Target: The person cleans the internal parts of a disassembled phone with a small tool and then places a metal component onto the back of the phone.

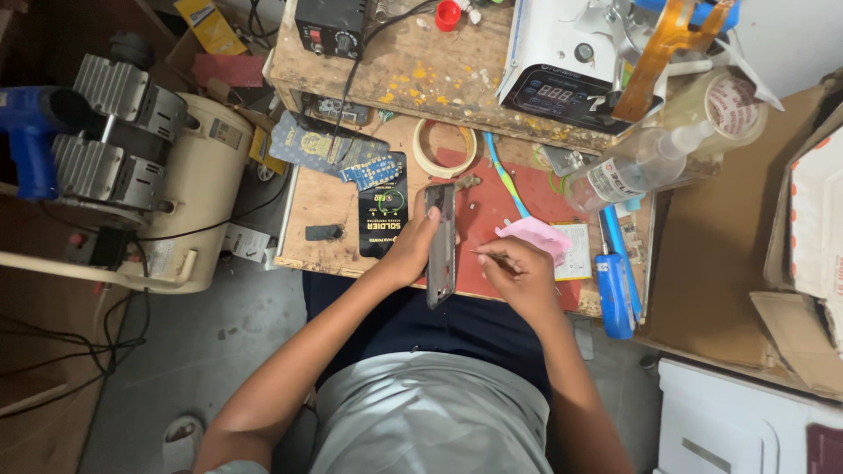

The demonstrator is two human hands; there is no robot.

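Note:
My left hand [409, 253] grips a dark opened phone [441, 244], holding it on edge over the red work mat [492, 219] at the bench's front. My right hand [520, 270] is closed on a thin metal tool [486, 254] whose tip points left at the phone's side. A pink cloth [533, 233] lies just beyond my right hand. A small metal part [467, 183] sits on the mat above the phone.
A tape roll [444, 147], flat black and blue packets [383, 206], a blue-handled tool [615, 290], a spray bottle [641, 165] and a white device with a display [562, 70] crowd the wooden bench [325, 202]. An air compressor [149, 167] stands left, cardboard boxes [729, 254] right.

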